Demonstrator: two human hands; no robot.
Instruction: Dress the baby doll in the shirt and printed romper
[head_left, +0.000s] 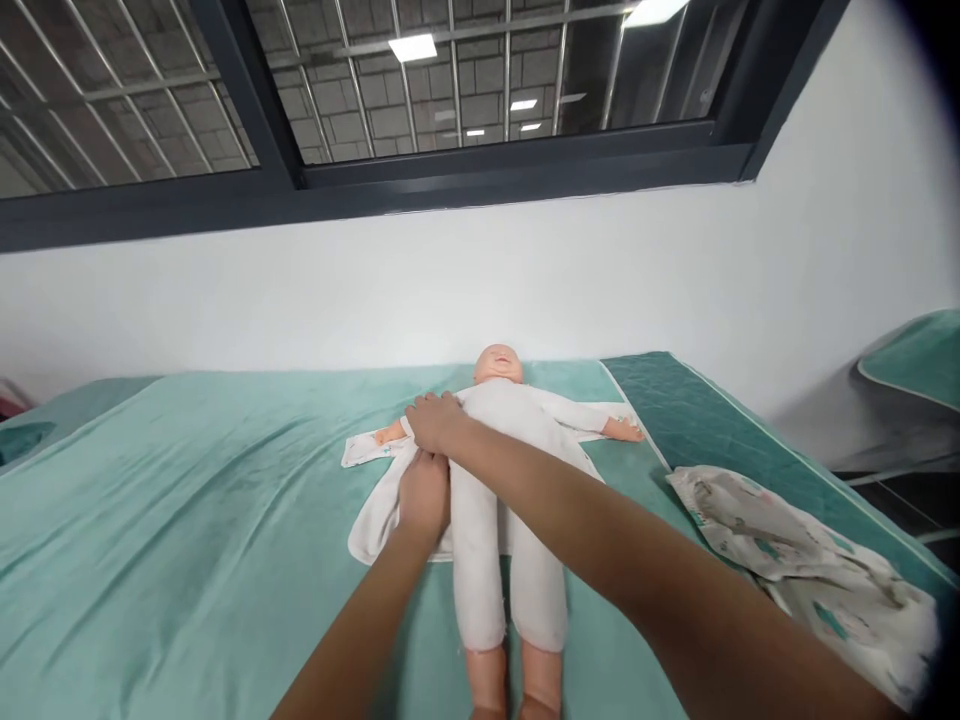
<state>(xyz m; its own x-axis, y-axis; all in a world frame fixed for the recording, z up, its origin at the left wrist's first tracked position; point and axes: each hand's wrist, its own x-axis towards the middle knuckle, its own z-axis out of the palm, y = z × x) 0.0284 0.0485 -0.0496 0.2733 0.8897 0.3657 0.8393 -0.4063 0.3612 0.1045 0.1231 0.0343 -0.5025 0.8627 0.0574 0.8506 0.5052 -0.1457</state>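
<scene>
A baby doll (pixel 510 520) in a white one-piece suit lies on its back on the teal sheet (pixel 187 520), head toward the wall, arms spread. A white cloth (pixel 375 530) lies spread under its torso. My left hand (pixel 424 495) rests on the cloth at the doll's left side, fingers curled down on the fabric. My right hand (pixel 436 420) reaches across and presses at the doll's shoulder near the cloth's upper edge, fingers bent over the fabric. What either hand grips is hidden.
A crumpled patterned cloth (pixel 810 570) lies at the right on a darker green quilted mat (pixel 690 410). A white wall stands just behind the bed, with a dark-framed window above. Another teal-covered surface (pixel 915 355) shows at far right.
</scene>
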